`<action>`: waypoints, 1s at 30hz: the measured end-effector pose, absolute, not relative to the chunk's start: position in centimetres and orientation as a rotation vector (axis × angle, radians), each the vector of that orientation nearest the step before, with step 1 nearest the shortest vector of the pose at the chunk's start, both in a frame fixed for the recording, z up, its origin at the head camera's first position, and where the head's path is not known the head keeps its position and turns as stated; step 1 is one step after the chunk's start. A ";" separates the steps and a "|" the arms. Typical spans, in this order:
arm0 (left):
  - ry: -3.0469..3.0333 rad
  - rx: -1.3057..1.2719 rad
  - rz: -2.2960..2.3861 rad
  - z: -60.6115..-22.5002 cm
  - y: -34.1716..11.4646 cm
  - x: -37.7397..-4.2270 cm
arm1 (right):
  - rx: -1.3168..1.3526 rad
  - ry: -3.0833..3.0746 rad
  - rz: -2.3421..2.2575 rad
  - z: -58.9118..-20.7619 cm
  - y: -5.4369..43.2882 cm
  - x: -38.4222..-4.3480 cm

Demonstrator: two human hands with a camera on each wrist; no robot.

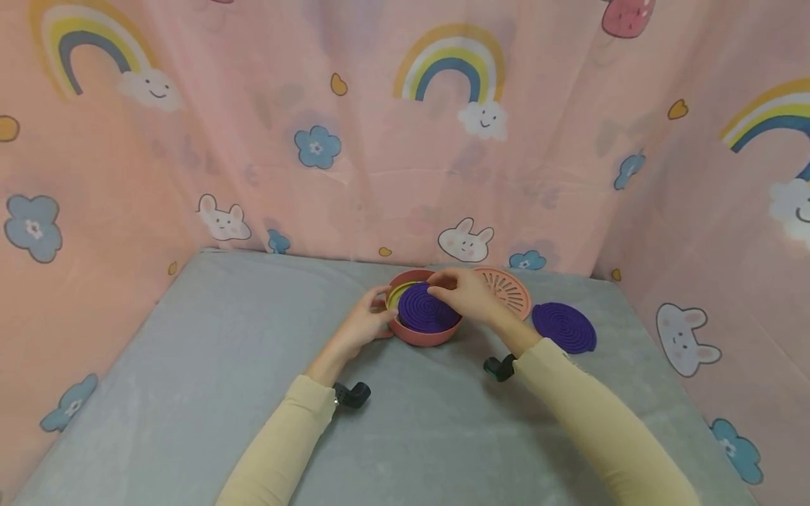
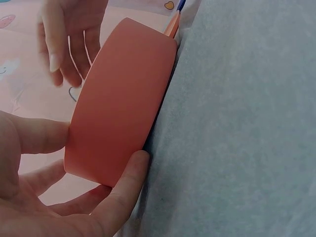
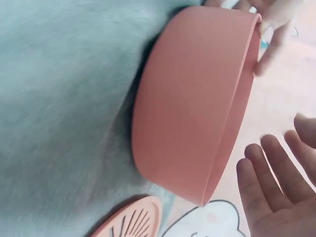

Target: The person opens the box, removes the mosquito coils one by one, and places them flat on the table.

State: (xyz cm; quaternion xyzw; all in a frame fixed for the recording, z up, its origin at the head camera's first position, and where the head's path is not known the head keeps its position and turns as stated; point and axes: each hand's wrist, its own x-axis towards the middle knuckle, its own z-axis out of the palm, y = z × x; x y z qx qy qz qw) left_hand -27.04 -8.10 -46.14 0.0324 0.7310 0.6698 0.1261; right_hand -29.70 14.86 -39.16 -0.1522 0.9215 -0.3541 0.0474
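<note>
A round salmon-pink bowl (image 1: 427,339) stands on the cloth, with a purple ringed coaster (image 1: 427,309) and the edge of a yellow-green one (image 1: 395,295) inside. My left hand (image 1: 365,322) grips the bowl's left side; in the left wrist view its fingers lie along the outer wall (image 2: 118,103). Over the bowl's right rim hovers my right hand (image 1: 467,292). In the right wrist view that hand (image 3: 281,197) has extended, spread fingers, with nothing between them, beside the bowl's rim. The coasters are hidden from both wrist views.
Right behind the bowl lies a pink slotted disc (image 1: 515,295) on the grey cloth (image 1: 253,351). Another purple ringed coaster (image 1: 564,327) lies flat farther right. Patterned pink curtains (image 1: 380,197) hang along the back and both sides.
</note>
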 end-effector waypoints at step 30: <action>2.098 0.105 1.986 -45.9 -8.2 -26.9 | -0.617 2.834 -0.831 -42.6 12.5 -33.9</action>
